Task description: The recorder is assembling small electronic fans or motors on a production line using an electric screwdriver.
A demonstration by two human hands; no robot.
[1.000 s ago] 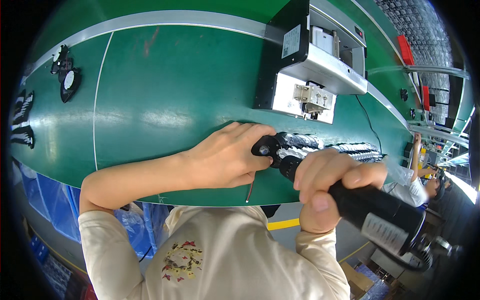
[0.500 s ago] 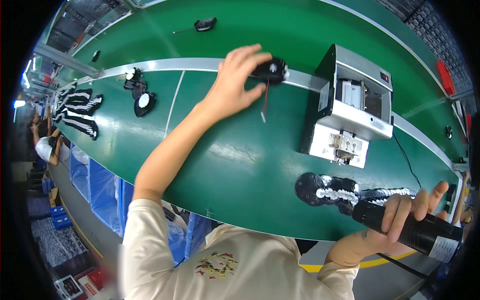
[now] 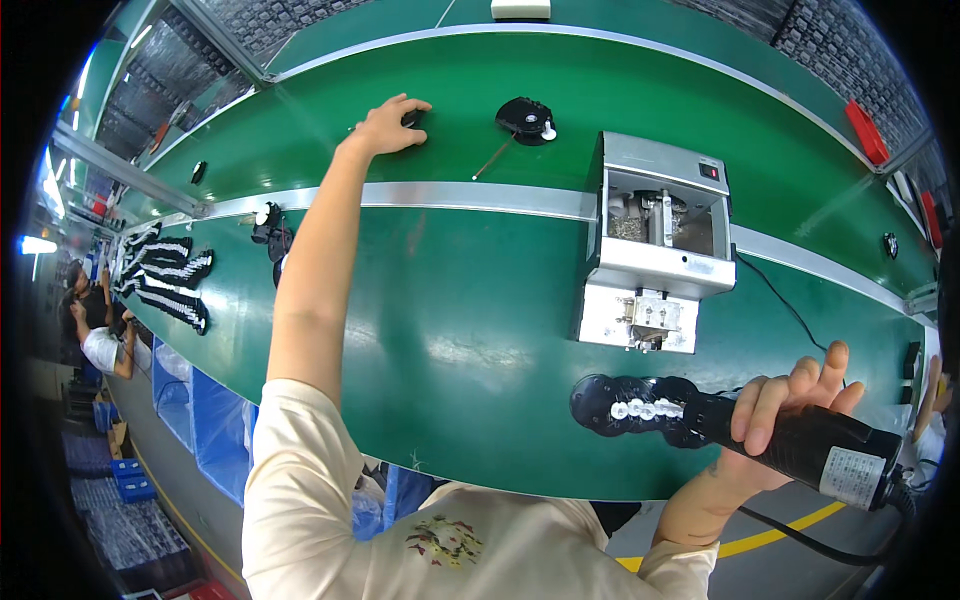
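Left hand (image 3: 385, 127) grip spread on small black part (image 3: 411, 118), right hand (image 3: 790, 400) clasping electric screwdriver (image 3: 800, 445) near the body.

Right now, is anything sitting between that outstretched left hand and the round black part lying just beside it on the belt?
Nothing visible does. The left hand rests on the green belt, and only bare belt separates it from the round black part. A thin rod lies nearer the person, off that line.
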